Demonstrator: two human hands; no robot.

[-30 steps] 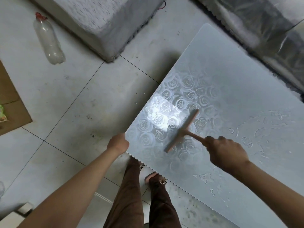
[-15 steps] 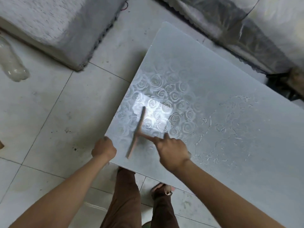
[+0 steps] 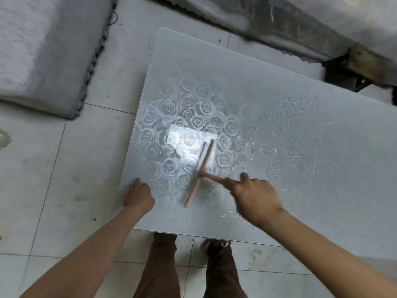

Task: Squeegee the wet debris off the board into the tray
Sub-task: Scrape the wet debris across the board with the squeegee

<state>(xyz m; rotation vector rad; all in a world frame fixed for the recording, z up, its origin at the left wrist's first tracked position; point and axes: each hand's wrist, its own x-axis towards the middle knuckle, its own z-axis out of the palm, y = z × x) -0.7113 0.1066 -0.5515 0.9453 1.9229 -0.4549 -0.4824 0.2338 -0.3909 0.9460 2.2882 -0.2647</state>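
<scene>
R hand (image 3: pixel 255 198) fingers (image 3: pixel 227 181) wrap squeegee (image 3: pixel 200 175); L hand (image 3: pixel 138 195) grips board (image 3: pixel 279 93) edge at 7 o'clock. We'd press it flat, sweep debris (image 3: pixel 277 130) from 3 o'clock (tray unseen).

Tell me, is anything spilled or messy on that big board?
Yes. Water lies in ragged puddles and streaks across the right part of the board, beyond the squeegee that the right hand holds. The rose-patterned left part looks wiped. Dark specks dot the floor left of the board.
</scene>
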